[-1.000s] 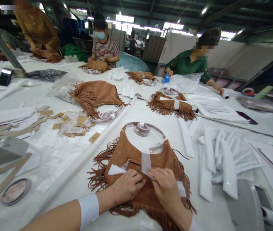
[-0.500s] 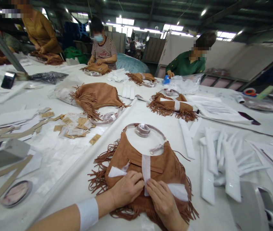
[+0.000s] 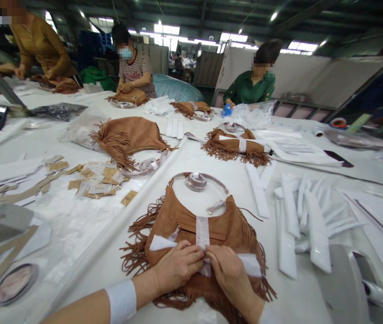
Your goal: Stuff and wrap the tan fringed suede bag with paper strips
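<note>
A tan suede fringed bag (image 3: 227, 227) lies flat in front of me on the white table (image 3: 191, 155), its wrapped handle loop (image 3: 196, 181) pointing away. A white paper strip (image 3: 202, 231) runs down the bag's front and another crosses it sideways. My left hand (image 3: 178, 266) and my right hand (image 3: 229, 272) rest on the bag with fingertips pinched together where the strips cross. Both hands grip the white strip there.
A pile of white paper strips (image 3: 308, 220) lies to the right. Tan tags and small bags (image 3: 98, 177) lie to the left. Other fringed bags (image 3: 129, 135) (image 3: 235, 146) sit farther back. Three people work at the table's far side. A grey machine (image 3: 353, 281) stands near right.
The vertical strip, loose and held up by my right hand a second ago, now lies flat down the bag. Both hands have come together at the crossing.
</note>
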### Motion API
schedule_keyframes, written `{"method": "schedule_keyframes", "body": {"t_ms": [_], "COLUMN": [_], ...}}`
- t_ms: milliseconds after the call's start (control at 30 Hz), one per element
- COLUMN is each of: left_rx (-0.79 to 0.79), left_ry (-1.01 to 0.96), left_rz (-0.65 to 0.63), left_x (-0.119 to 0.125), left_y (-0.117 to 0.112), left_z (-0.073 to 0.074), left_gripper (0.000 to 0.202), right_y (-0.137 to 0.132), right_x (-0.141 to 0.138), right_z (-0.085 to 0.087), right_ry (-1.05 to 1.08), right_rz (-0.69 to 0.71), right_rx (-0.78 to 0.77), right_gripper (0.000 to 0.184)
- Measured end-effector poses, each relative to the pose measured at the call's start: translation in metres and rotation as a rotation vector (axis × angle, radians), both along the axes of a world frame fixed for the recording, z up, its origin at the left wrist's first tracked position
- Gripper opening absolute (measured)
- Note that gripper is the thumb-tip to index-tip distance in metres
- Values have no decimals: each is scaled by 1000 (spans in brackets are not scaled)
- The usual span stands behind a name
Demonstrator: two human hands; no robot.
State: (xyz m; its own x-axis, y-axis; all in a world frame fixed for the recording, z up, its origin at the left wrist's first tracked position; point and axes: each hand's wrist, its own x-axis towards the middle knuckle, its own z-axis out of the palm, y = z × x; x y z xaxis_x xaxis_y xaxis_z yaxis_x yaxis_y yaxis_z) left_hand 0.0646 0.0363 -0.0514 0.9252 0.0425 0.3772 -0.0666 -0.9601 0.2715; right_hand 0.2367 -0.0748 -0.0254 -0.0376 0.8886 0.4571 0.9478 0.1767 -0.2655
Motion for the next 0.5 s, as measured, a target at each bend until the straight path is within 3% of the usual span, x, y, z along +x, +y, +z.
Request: {"method": "schedule_keyframes", "body": {"t_ms": [167,267,367,500], "left_rx": [-1,-36,-112,-175], "left_ry": [-17,-19,-48,-160], "left_rz": [12,-6,13,44], "left_x": [-1,-2,-2,2], "left_y": [-1,0,-1,-2], "left_z": [-1,-4,-6,-7], "left_gripper": [22,21,24,31], "right_y": [59,82,80,51], "right_x": [19,26,32,43], "right_z": [-1,-1,3,14], "right_ry": [98,100,96,25], "right_rz": [-234,-265,-221,-14], "right_rx": [-129,-171,-188,-278], "right_gripper": [28,25,37,63]}}
